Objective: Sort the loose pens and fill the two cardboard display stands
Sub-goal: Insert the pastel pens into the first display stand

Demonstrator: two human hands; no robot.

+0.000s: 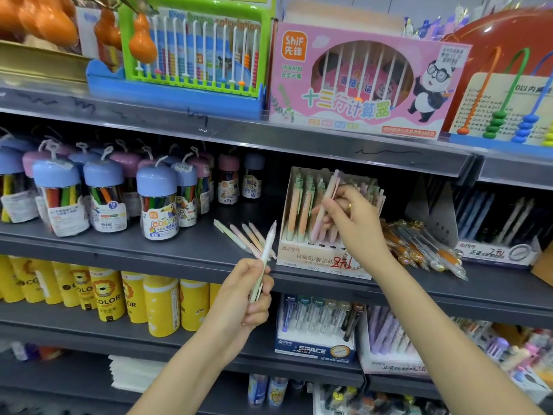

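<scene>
A cardboard display stand point(317, 259) on the middle shelf holds rows of pastel pens. My right hand point(353, 217) pinches a pink pen point(324, 205) upright over the stand's front rows. My left hand point(248, 292) grips a pale green and white pen point(267, 253), tip pointing up, in front of the shelf edge. Several loose pastel pens point(242, 235) lie on the shelf left of the stand. A heap of loose orange and clear pens point(425, 247) lies to its right, beside a second stand point(496, 253) with dark pens.
Jars of colour markers point(104, 199) crowd the shelf's left part. Abacus toys point(359, 82) stand on the shelf above. Yellow canisters point(107, 298) and more pen boxes point(317, 327) fill the shelf below. The grey shelf edge point(149, 259) runs across in front.
</scene>
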